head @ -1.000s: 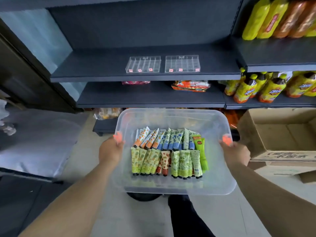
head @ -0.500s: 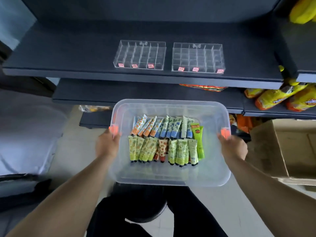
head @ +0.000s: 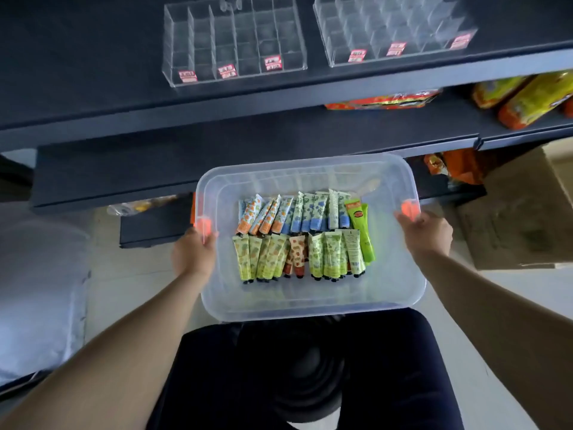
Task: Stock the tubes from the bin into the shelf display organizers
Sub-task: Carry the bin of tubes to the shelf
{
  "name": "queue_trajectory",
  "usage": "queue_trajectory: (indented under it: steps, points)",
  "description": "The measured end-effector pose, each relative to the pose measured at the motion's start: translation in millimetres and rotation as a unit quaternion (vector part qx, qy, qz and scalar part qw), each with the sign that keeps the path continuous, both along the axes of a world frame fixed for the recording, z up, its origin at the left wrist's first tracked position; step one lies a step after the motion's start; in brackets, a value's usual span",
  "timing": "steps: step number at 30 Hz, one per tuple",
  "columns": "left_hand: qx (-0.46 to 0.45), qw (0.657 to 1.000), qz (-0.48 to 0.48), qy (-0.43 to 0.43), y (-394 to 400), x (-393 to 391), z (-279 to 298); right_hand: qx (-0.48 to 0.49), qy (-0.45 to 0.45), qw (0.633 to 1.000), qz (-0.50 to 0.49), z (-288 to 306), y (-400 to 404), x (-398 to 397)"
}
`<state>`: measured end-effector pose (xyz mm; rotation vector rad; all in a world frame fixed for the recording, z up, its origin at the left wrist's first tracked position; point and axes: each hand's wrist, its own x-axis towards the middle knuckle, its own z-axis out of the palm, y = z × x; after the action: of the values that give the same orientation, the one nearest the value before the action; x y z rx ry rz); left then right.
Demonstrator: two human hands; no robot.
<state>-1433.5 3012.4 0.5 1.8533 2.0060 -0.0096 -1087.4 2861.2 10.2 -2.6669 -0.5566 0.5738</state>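
I carry a clear plastic bin (head: 310, 302) with orange side clips in front of me, below the shelf edge. My left hand (head: 193, 254) grips its left rim and my right hand (head: 426, 232) grips its right rim. Several small printed tubes (head: 300, 235) lie in two rows on the bin's floor, orange, blue, green and yellow. Two clear acrylic organizers stand side by side on the dark shelf (head: 93, 97) above: the left organizer (head: 234, 41) and the right organizer (head: 393, 29). Their compartments hold nothing; small red price tags sit on their front walls.
A lower dark shelf (head: 186, 162) juts out just beyond the bin, with orange and yellow snack packs (head: 527, 100) at the right. A cardboard box (head: 524, 212) stands on the floor at right. My dark-clothed legs (head: 310, 373) are under the bin.
The shelf and both organizers have come much closer and larger in view. The bin has stayed gripped in both hands and now sits lower against the shelves.
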Motion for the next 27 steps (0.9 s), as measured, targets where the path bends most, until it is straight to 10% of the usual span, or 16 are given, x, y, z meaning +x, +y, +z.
queue_trajectory:
  steps: [27]
  points:
    - [0.006, 1.0, 0.007, 0.002, 22, -4, -167, 0.064, 0.026, 0.997, 0.032, -180, 32, 5]
